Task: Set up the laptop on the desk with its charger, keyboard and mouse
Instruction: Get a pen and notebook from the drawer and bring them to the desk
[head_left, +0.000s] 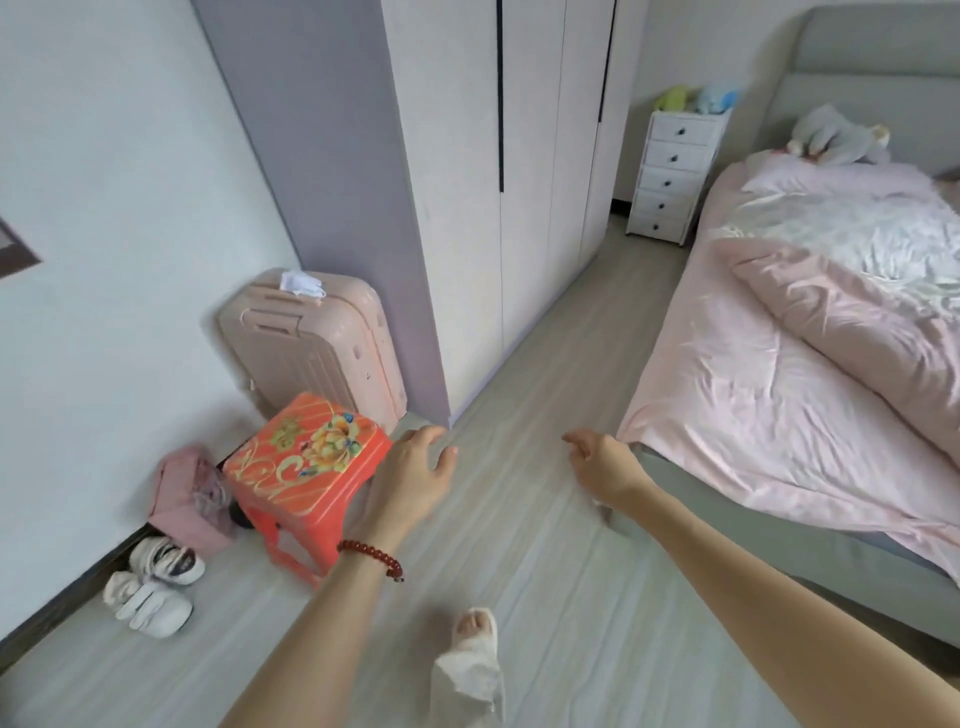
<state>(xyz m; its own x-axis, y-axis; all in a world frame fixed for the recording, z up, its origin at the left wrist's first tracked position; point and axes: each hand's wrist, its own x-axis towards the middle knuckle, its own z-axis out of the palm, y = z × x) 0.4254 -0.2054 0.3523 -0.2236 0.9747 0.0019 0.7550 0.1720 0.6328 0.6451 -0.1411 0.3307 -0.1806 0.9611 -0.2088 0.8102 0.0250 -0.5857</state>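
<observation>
1. Not showing laptop, charger, keyboard, mouse or desk; pointing and long axis impossible to tell.
2. Reaching out empty: left hand (415, 480) spread loosely beside red stool (306, 467), right hand (605, 465) half-curled near bed (779, 415).
3. Seemingly walking to fetch gear; next, locating the laptop.

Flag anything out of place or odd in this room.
A crumpled white cloth lies on top of the suitcase, and the quilt is bunched up on the bed. Both hands are empty; no laptop in view.
</observation>
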